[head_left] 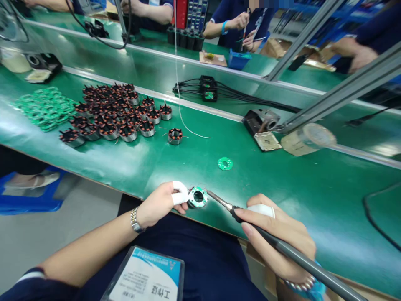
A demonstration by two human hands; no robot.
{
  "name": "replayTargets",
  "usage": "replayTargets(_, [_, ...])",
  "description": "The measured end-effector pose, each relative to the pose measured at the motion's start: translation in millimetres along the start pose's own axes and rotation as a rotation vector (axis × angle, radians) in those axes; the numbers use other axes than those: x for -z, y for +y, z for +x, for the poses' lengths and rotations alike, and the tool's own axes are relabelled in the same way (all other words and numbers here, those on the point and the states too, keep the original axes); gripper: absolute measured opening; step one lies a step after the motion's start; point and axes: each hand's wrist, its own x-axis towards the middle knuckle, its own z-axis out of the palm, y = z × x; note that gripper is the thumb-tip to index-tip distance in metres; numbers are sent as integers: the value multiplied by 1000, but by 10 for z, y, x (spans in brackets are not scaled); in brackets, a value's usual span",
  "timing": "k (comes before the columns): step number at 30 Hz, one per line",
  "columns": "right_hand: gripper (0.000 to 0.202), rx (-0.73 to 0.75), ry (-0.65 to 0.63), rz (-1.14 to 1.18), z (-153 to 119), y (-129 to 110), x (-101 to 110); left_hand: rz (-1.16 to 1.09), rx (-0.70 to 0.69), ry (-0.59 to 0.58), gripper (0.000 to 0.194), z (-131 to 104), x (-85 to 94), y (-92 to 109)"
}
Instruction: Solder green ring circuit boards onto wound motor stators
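My left hand (pixel 166 197), with white finger cots on its fingers, grips the left side of a motor stator (pixel 198 197) near the table's front edge. A green ring-shaped circuit board covers the stator's top. In my right hand (pixel 275 234) is a soldering iron (pixel 263 232), held like a pen. Its tip meets or nearly meets the right rim of the board; contact is hard to tell. A loose green ring board (pixel 224 163) lies a little beyond. One separate stator (pixel 175 136) with copper windings stands farther back, near the end of a thin solder wire (pixel 191 133) hanging from above.
Many stators (pixel 109 113) stand grouped at the left, beside a pile of green ring boards (pixel 45 108). A soldering iron stand (pixel 261 125) and a round plastic tub (pixel 308 139) are at the back right. Metal frame posts (pixel 307 39) and black cables cross behind. Co-workers sit opposite.
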Motion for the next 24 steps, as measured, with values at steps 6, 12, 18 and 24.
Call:
replayTargets(6, [18, -172, 425, -313, 16, 640, 360, 38, 9, -4, 11, -14, 14, -24])
replayTargets(12, [30, -433, 659, -716, 95, 1564, 901, 17, -10, -7, 11, -19, -12, -63])
replayTargets(18, [32, -399, 634, -523, 148, 1468, 629, 320, -174, 117, 19, 22, 106, 59])
replayTargets(24, [26, -260, 672, -345, 211, 880, 164, 1284, -443, 261, 23, 774, 21, 718])
